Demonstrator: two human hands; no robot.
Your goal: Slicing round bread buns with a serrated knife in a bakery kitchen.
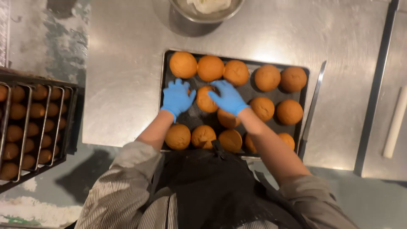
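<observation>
1. Striped shirt sleeves and a dark apron (212,186) fill the bottom of my view, nearest the lens; both forearms reach forward from them over the tray.
2. My left hand in its blue glove (177,97) lies spread, palm down, on the tray's middle row. It seems to cover a bun there, but I cannot tell whether it grips anything.
3. My right hand, also blue-gloved (229,97), has its fingers splayed against a round golden-brown bun (205,101) between the two hands, touching it rather than closed around it.
4. That bun sits in the middle row of the dark perforated metal baking tray (165,85), with three buns in the row behind it and three in the row nearer me.
5. To handle it well, I judge a light, even touch from both sides best; the crust looks soft enough to dent.
6. Neighbouring buns lie close, so I would keep my wrists high.
7. Around the tray: a steel worktable (123,63), a metal bowl holding something pale (207,9) at the far edge, and a rack of more buns (29,127) to the left.
</observation>
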